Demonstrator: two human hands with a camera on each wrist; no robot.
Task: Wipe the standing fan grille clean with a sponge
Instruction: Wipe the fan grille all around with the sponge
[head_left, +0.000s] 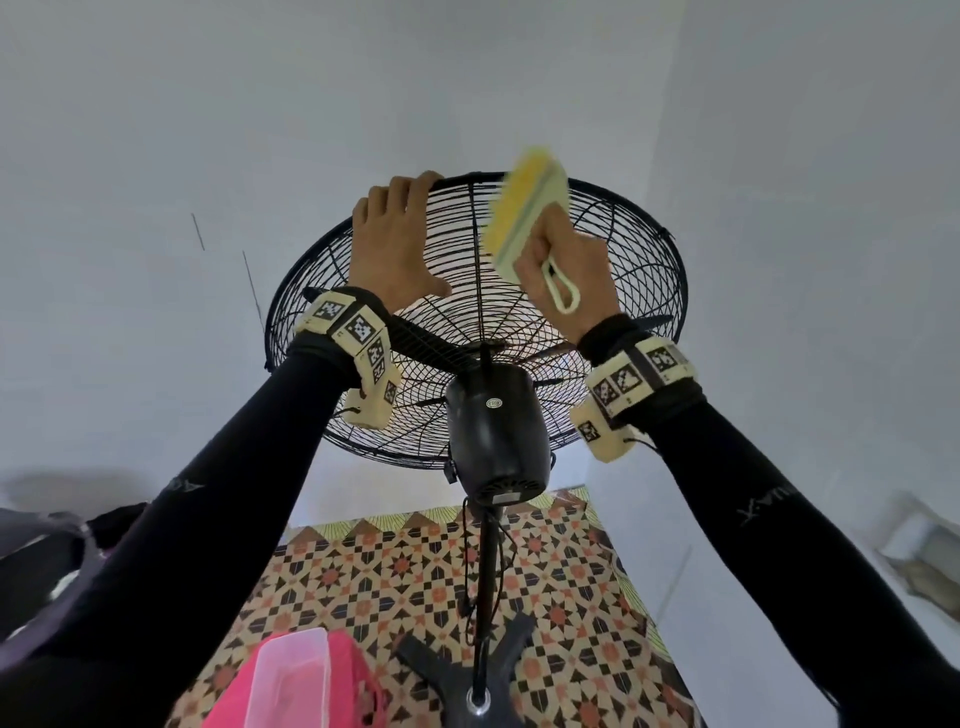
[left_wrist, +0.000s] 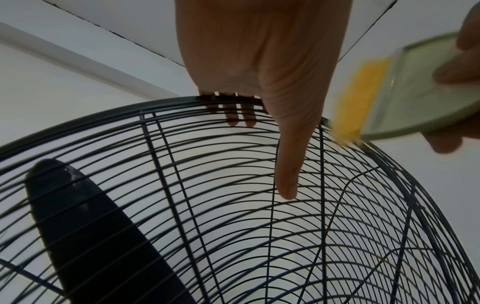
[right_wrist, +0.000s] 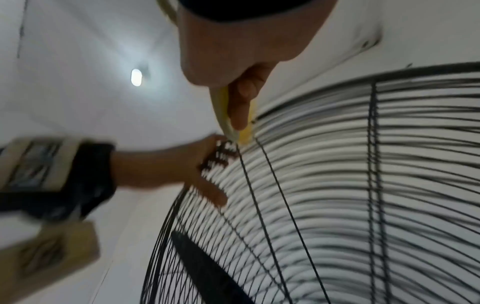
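A black wire fan grille (head_left: 623, 291) faces away from me, seen from behind the motor. My left hand (head_left: 395, 234) grips its top-left rim, fingers hooked over the edge and thumb lying along the wires. In the left wrist view the left hand (left_wrist: 259, 51) shows its fingertips through the grille (left_wrist: 337, 236). My right hand (head_left: 566, 265) grips a yellow sponge (head_left: 519, 208) with a pale green back and loop handle. The blurred sponge (left_wrist: 358, 98) touches the wires at the top rim, just right of the left hand. In the right wrist view the sponge (right_wrist: 245, 133) sits under my right hand's fingers (right_wrist: 241, 102).
The black motor housing (head_left: 496, 431) sits on a pole (head_left: 485, 597) with a cross base (head_left: 467, 670) on the patterned floor (head_left: 571, 597). A pink basket with a clear lid (head_left: 296, 675) stands left of the base. A dark blade (left_wrist: 85, 226) lies inside the grille. White walls surround.
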